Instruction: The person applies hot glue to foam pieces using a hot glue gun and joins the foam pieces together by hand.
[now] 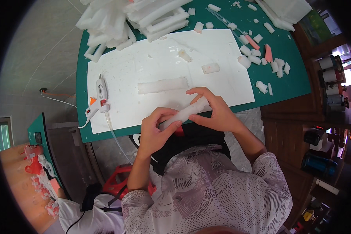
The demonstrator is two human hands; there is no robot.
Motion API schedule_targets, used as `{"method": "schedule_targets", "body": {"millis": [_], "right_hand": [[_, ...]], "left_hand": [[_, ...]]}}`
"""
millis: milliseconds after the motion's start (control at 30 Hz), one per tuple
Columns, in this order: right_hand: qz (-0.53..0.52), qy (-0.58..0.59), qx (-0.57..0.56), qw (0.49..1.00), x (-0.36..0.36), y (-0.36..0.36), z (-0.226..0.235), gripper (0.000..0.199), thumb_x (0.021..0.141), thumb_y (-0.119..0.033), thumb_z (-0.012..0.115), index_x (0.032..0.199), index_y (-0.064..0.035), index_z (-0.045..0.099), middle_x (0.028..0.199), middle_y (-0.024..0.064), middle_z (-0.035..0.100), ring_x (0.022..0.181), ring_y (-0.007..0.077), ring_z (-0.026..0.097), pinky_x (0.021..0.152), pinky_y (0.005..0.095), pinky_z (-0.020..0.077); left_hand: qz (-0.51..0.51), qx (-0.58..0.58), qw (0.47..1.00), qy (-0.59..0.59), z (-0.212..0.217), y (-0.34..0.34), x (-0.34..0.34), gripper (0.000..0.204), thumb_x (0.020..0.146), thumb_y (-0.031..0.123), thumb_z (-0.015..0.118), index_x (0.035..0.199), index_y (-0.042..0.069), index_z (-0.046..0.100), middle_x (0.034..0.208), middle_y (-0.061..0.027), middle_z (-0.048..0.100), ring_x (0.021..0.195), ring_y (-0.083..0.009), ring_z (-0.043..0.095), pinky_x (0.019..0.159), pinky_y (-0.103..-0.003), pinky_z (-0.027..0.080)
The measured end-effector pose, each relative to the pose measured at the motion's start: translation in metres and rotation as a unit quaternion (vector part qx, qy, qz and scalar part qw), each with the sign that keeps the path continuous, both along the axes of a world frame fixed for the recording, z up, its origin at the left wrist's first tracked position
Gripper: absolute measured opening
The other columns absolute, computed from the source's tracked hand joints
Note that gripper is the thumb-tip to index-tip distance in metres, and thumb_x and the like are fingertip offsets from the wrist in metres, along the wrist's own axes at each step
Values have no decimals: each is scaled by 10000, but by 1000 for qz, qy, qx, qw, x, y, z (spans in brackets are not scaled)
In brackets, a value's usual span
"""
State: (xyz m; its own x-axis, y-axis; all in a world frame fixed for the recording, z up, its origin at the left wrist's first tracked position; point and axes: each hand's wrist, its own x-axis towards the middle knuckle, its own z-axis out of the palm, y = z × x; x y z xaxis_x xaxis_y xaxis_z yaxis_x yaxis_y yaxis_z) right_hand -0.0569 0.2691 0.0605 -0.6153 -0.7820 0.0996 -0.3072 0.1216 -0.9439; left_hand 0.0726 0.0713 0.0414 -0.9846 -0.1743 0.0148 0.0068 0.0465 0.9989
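Between my two hands a white foam strip (186,112) is held at a slant over the table's front edge. My left hand (156,126) grips its lower left end, thumb along the near side. Around its upper right end my right hand (214,111) curls, with the index finger raised off it. Just beyond lies another white foam strip (163,85), flat on a white board (124,70). Farther off on that board are a short foam piece (211,68) and a ragged scrap (185,55). A white glue gun (101,95) with a clear glue stick rests on the left side.
Long white foam strips (113,23) are heaped at the back left of the green table (292,78). Small white foam chunks (254,59) and pink pieces (268,53) lie scattered at the right. A red stool (119,179) and another person's white sleeve (72,214) are at lower left.
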Motion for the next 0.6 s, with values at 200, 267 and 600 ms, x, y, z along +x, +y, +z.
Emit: {"method": "schedule_targets", "body": {"millis": [200,267,600], "right_hand": [[-8,-33,11,999,2,-3,-4,708,800,-167,778,1425,-116,448,967,115,659,872,244,647,799,344,522],[-13,-12,46,999,3,-4,3,777,789,-119,789,1470,-114,414,934,93,657,920,198,641,842,304,498],[-8,6,7,1000,4,0,4,866,794,-159,810,1518,-120,338,929,70,664,877,202,635,830,331,514]], "left_hand": [[-7,2,1000,-2,-5,-1,2,296,864,-28,730,1128,-51,600,1087,-138,705,1028,-181,695,883,-268,523],[-9,6,1000,-2,-7,-2,1,302,865,-35,724,1137,-52,594,1093,-136,700,1029,-185,695,892,-271,521],[-39,206,978,5,-20,-1,-2,394,875,-103,656,1236,-34,515,1138,-171,673,1062,-227,678,904,-314,528]]}}
